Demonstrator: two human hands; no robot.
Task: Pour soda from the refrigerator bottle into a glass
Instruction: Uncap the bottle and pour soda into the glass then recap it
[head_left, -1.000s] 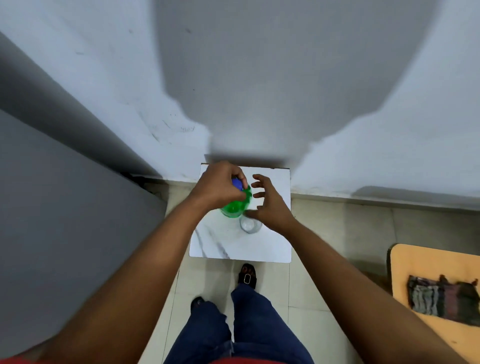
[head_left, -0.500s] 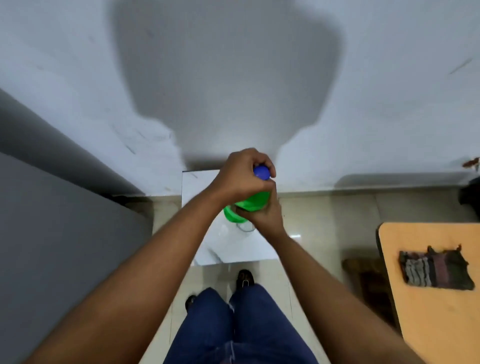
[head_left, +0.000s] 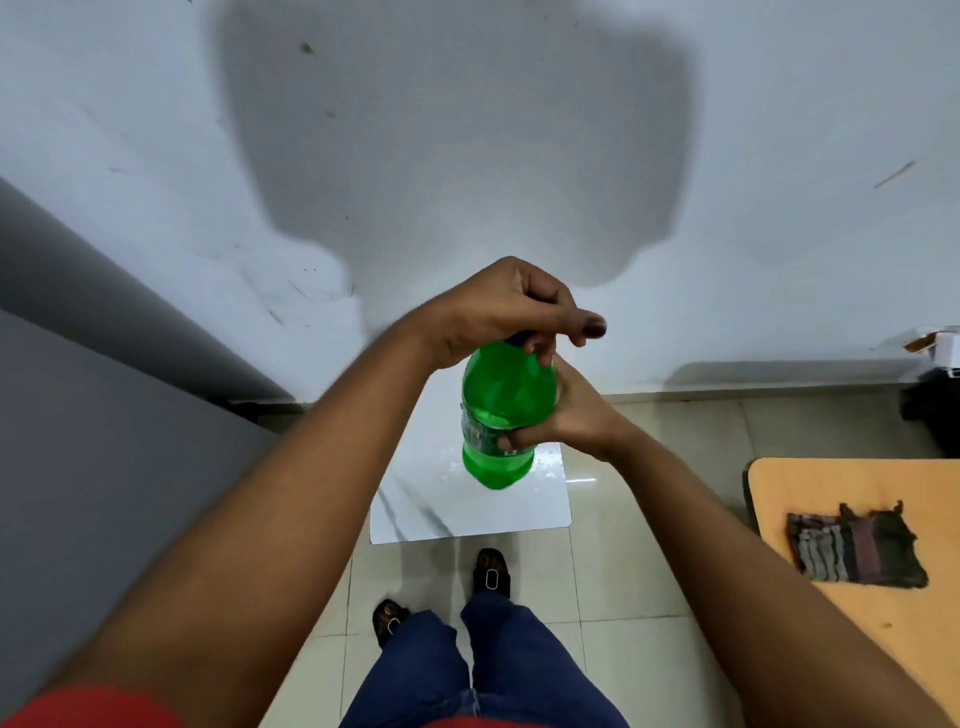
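Note:
A green soda bottle (head_left: 498, 410) with a blue cap hangs upright in the air above a small white marble-topped table (head_left: 415, 499). My right hand (head_left: 571, 415) wraps around the bottle's body from the right side. My left hand (head_left: 504, 312) is closed over the blue cap at the top, which it hides almost fully. The glass is out of sight behind the bottle and my hands.
A grey refrigerator side (head_left: 104, 441) fills the left. A white wall (head_left: 467, 130) rises behind the little table. At the right stands an orange table (head_left: 857, 519) with a folded striped cloth (head_left: 857, 545). My feet (head_left: 491, 569) stand on pale floor tiles below.
The bottle has been lifted off the table towards me. My right hand has gone from open beside it to gripping its body. My left hand stays on the cap.

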